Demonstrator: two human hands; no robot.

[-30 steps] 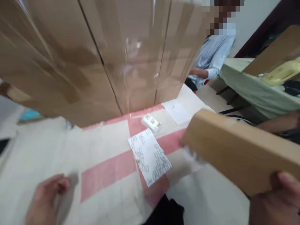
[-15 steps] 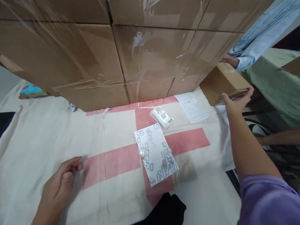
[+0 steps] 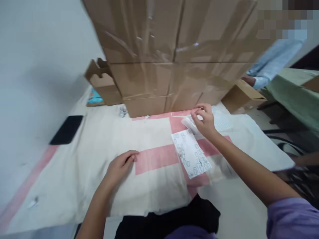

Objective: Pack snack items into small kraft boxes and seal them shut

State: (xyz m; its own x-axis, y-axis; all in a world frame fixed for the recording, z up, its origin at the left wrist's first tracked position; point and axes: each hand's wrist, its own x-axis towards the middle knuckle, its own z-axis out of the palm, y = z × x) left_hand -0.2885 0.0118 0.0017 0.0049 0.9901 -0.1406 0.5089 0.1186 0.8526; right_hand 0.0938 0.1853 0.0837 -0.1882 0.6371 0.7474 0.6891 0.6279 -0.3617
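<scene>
My left hand (image 3: 122, 167) rests on the cream and pink cloth (image 3: 154, 129), fingers loosely curled together with nothing visible in them. My right hand (image 3: 205, 122) is over the white tape dispenser (image 3: 188, 122), bent fingers apart and holding nothing I can see; it covers part of the dispenser, and contact cannot be made out. Just in front lies a white sheet of small outlined labels (image 3: 190, 152). A second label sheet (image 3: 221, 119), blurred, lies behind my right wrist. Beyond them rises a stack of taped cardboard boxes (image 3: 147, 79).
At right, a co-worker's hand (image 3: 249, 80) in a light blue sleeve touches a cardboard box (image 3: 241, 98) at the table's edge. An open carton (image 3: 107, 88) and a blue packet (image 3: 94, 97) stand left of the stack. A black flat object (image 3: 67, 129) lies near the wall.
My right hand has let go of the box at the right and moved left to the tape dispenser. The view has swung left, showing the wall and open carton.
</scene>
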